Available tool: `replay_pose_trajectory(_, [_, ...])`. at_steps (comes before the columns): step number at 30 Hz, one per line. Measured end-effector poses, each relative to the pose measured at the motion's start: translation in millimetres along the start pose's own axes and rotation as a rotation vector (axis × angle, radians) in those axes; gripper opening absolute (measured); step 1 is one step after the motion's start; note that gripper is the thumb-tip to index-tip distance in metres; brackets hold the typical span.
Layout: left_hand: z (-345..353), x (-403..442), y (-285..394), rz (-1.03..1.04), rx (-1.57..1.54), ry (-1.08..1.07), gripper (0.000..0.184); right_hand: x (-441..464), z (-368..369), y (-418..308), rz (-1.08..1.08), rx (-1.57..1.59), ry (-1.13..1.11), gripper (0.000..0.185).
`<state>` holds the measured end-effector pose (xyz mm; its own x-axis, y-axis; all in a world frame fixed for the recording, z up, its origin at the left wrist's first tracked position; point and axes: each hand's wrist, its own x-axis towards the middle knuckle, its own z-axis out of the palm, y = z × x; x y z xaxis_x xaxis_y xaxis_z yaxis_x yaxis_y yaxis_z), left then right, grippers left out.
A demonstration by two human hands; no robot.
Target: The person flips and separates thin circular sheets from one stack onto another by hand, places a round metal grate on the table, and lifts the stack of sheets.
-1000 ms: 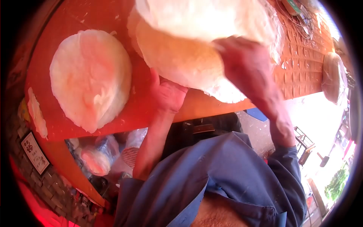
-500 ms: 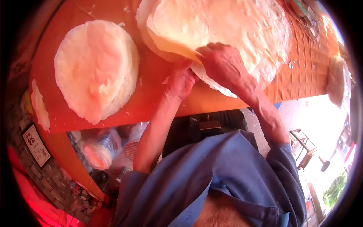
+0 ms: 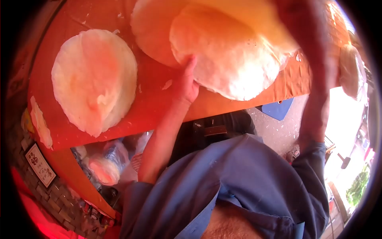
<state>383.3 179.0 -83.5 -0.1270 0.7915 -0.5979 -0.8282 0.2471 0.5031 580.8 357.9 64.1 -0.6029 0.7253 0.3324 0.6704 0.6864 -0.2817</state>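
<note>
A large stack of thin, pale, dough-like sheets [image 3: 223, 55] lies along the table's near side. My left hand [image 3: 190, 85] grips its near-left edge, one digit on top and the other fingers curled at the rim, partly hidden. From the stack, a thin dough-like sheet [image 3: 254, 16] is lifted and folded back toward the top of the view, the light glowing through it. My right hand [image 3: 280, 3] is at the top edge by this raised sheet, smeared and mostly cut off; the sheet rises with it. A second, smaller round stack [image 3: 93, 81] sits to the left.
The orange-red table [image 3: 155, 87] carries a long pale scrap [image 3: 41, 123] at its left edge and small bits. A wrapped bundle [image 3: 352, 71] stands at the right end. Plastic bags [image 3: 109, 163] lie below the table, and a blue panel [image 3: 278, 108] shows beneath its right side.
My right hand has swung up and away to the far right, raising the top sheet and folding it back. My left hand stays at the stack's near edge. The view has shifted slightly.
</note>
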Motion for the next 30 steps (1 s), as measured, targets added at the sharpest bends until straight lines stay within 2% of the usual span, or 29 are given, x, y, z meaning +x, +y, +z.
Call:
replay_pose_trajectory(2, [-11.6,-0.6,9.8,-0.008,0.001,0.053,0.035,-3.8,-45.2,36.9,0.112,0.008,0.207,0.014])
replay_pose_trajectory(4, [-15.5,-2.7,18.3,0.015,0.037,0.079,0.038,1.4,-54.5,0.1,0.051,-0.004,0.392,0.015])
replay_pose_trajectory(6, [-12.0,-8.5,26.8,0.040,-0.008,0.015,0.041,6.4,-55.1,-52.5,-0.063,-0.016,0.553,0.016])
replay_pose_trajectory(8, [-5.9,-17.3,31.8,0.031,-0.055,-0.033,0.045,-9.5,-60.1,-68.8,-0.164,-0.110,0.318,0.016])
replay_pose_trajectory(9, [-3.8,-23.0,33.7,0.011,-0.076,-0.048,0.047,-26.2,-51.5,-69.5,-0.203,-0.194,0.003,0.020])
replay_pose_trajectory(10, [-4.0,-27.2,34.5,-0.009,-0.096,-0.061,0.049,-35.6,-20.5,-74.5,-0.037,-0.146,-0.220,0.016])
replay_pose_trajectory(13, [-27.0,-26.3,19.7,-0.088,-0.050,-0.183,0.053,-77.0,69.1,-60.9,0.023,0.006,-0.594,0.007])
replay_pose_trajectory(16, [-17.4,-34.3,12.1,-0.079,0.022,-0.168,0.052,-91.7,67.6,-68.6,-0.033,0.066,-0.365,0.005])
replay_pose_trajectory(19, [-21.9,-31.8,4.1,-0.098,0.047,-0.216,0.056,-86.9,59.0,-91.5,-0.054,0.137,-0.316,0.004])
replay_pose_trajectory(21, [-24.2,-33.5,7.4,-0.095,0.060,-0.274,0.060,-97.9,79.4,-101.6,-0.034,0.168,-0.450,0.006])
replay_pose_trajectory(22, [-13.8,-37.7,10.5,-0.107,0.100,-0.173,0.064,-101.5,85.7,-101.8,-0.017,0.183,-0.447,0.006])
replay_pose_trajectory(26, [-23.3,-39.2,10.3,-0.102,-0.153,-0.361,0.061,-86.9,88.9,-107.3,-0.084,0.175,-0.410,0.015])
replay_pose_trajectory(29, [-11.3,-39.6,11.0,-0.079,0.209,-0.083,0.057,-92.4,87.3,-124.1,-0.031,0.274,-0.388,0.027])
replay_pose_trajectory(30, [-1.4,-42.7,18.2,-0.180,0.154,-0.018,0.051,-100.9,81.4,-123.7,-0.015,0.387,-0.404,0.045])
